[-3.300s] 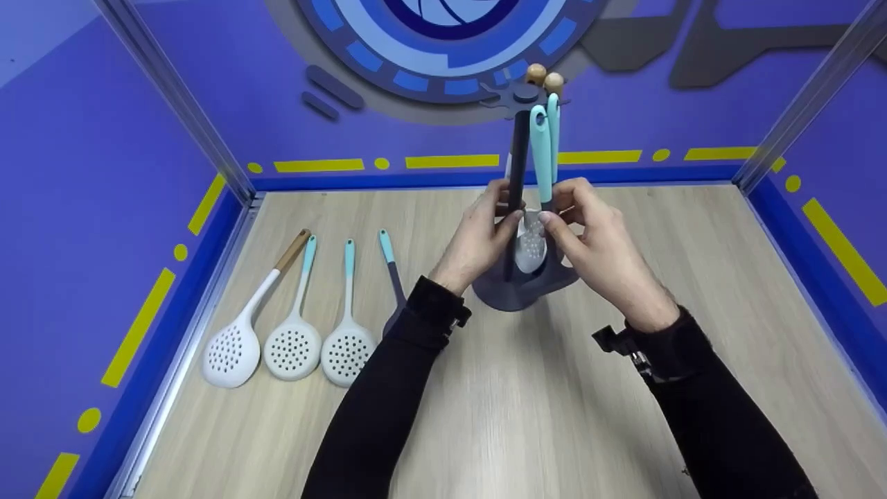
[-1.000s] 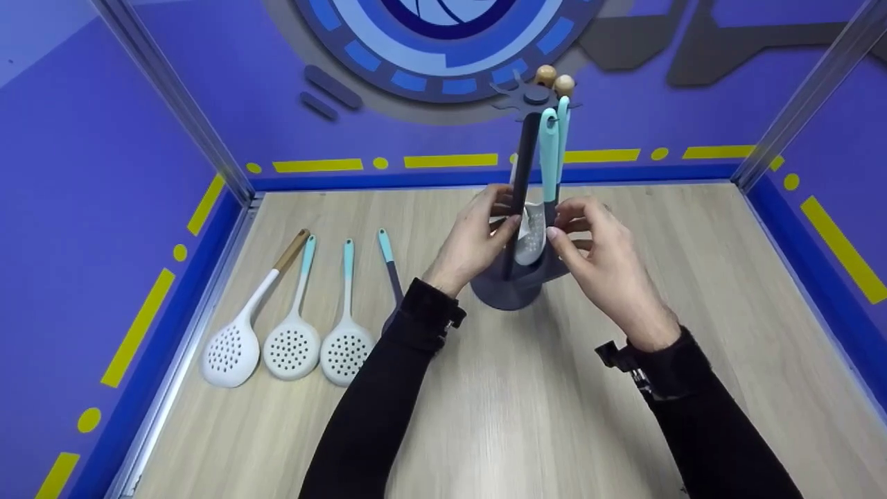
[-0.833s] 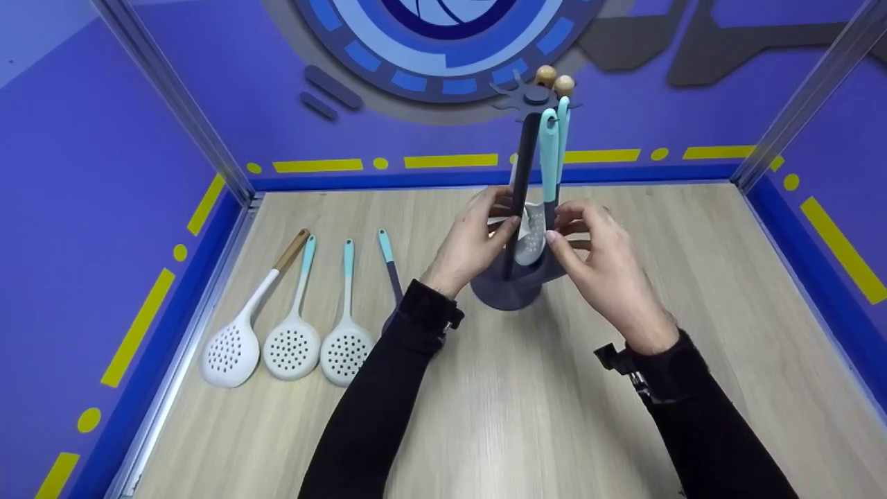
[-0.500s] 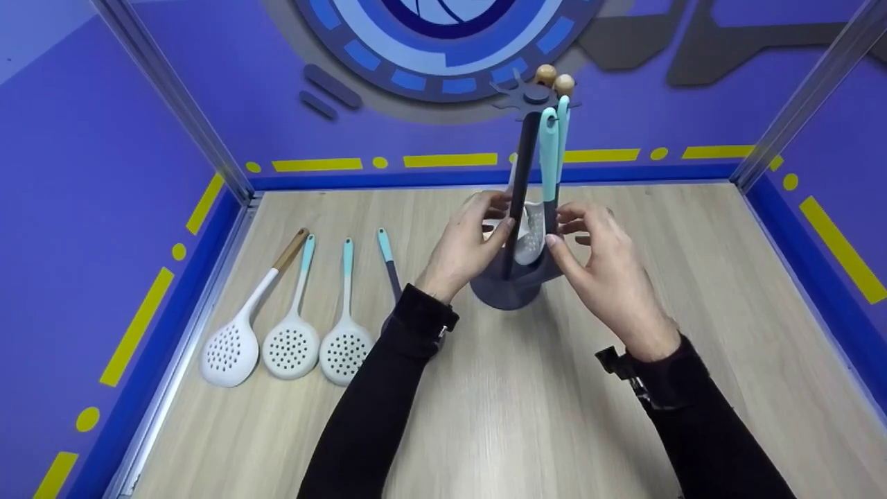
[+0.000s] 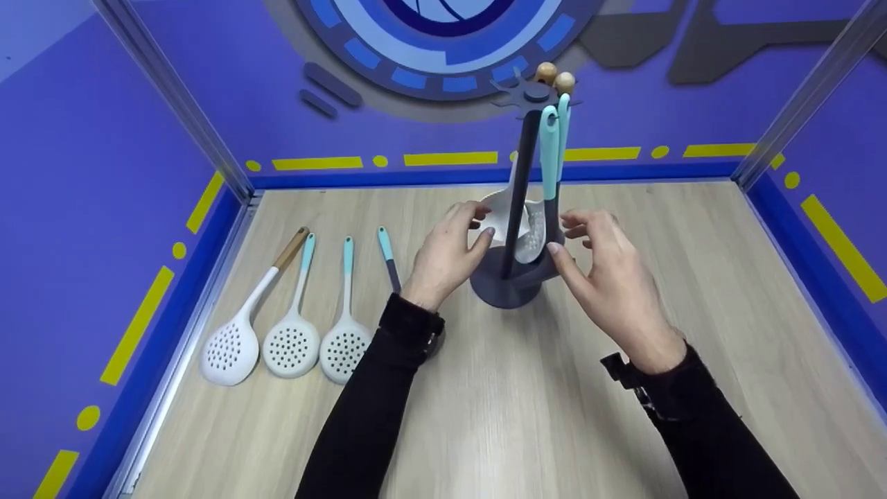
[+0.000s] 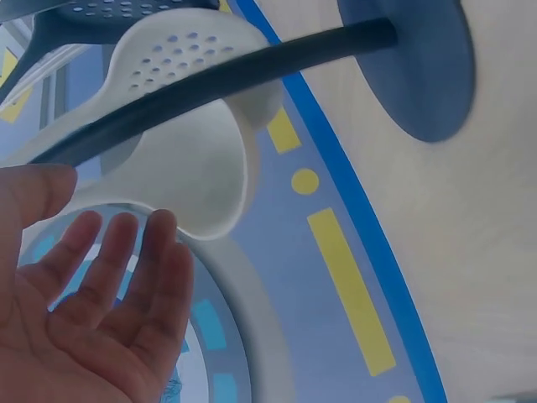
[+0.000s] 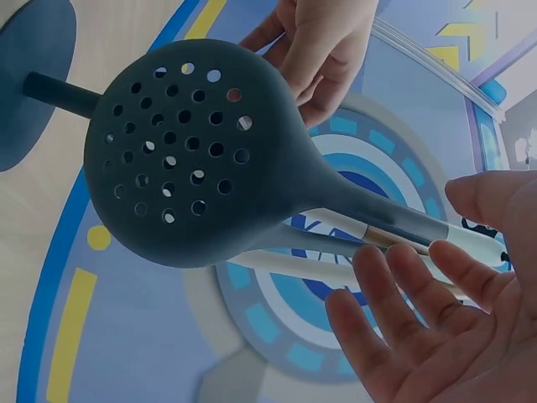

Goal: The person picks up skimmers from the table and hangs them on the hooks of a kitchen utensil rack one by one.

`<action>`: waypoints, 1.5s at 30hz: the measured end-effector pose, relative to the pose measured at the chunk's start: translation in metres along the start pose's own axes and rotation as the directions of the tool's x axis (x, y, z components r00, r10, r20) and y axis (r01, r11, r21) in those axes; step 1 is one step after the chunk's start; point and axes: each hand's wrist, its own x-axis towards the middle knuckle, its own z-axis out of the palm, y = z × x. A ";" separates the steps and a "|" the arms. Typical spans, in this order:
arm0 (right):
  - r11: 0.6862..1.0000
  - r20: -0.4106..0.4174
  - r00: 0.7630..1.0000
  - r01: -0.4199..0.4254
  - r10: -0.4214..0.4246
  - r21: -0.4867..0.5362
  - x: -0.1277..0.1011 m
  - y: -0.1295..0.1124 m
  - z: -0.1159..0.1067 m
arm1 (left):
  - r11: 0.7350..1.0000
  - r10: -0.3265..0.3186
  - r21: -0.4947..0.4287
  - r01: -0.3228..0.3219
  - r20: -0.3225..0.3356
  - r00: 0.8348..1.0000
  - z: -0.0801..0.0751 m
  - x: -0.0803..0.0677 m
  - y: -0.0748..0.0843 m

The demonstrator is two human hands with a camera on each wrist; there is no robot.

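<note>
A dark utensil stand [image 5: 505, 290] holds several hanging kitchen tools. My left hand [image 5: 447, 258] is left of its pole, fingers loosely spread with nothing in them, near a white ladle [image 5: 500, 212]. A white skimmer [image 6: 180, 50] hangs behind the pole in the left wrist view. At the stand's right side, my right hand [image 5: 611, 277] has relaxed fingers beside a dark skimmer [image 7: 180, 151] with a teal handle [image 5: 549, 156]. In the right wrist view these fingers [image 7: 382, 290] are apart from its round head. A second teal handle [image 5: 565, 138] hangs just behind.
Laid out at left on the wooden table [image 5: 513, 416] are a white skimmer with a wooden handle [image 5: 231, 353], two teal-handled pale skimmers [image 5: 292, 348], and a dark tool [image 5: 389, 258] partly hidden by my left arm. Patterned purple walls [image 5: 416, 125] enclose the table.
My left hand has let go of the stand's pole and moved left, uncovering the white ladle. My right hand has shifted slightly down and its fingers have loosened. Earlier, the stand tilted slightly rightward.
</note>
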 end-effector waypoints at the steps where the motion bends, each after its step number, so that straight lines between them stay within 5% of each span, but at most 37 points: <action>1: 1.000 -0.002 1.000 0.002 -0.002 -0.013 -0.001 0.000 -0.001 | 1.000 -0.004 0.008 0.004 -0.001 1.000 -0.001 -0.001 -0.002; 18: 0.985 0.044 0.996 0.086 -0.080 -0.149 -0.022 -0.011 0.000 | 0.983 -0.066 0.174 0.063 0.012 0.998 -0.010 -0.020 -0.024; 27: 0.973 0.123 0.984 0.148 -0.127 -0.177 -0.029 -0.012 0.006 | 0.949 -0.147 0.292 0.121 0.068 0.987 -0.015 -0.026 -0.034; 45: 0.933 0.243 0.943 0.283 -0.228 -0.223 -0.048 -0.015 0.028 | 0.832 -0.377 0.484 0.272 0.133 0.917 -0.026 -0.034 -0.064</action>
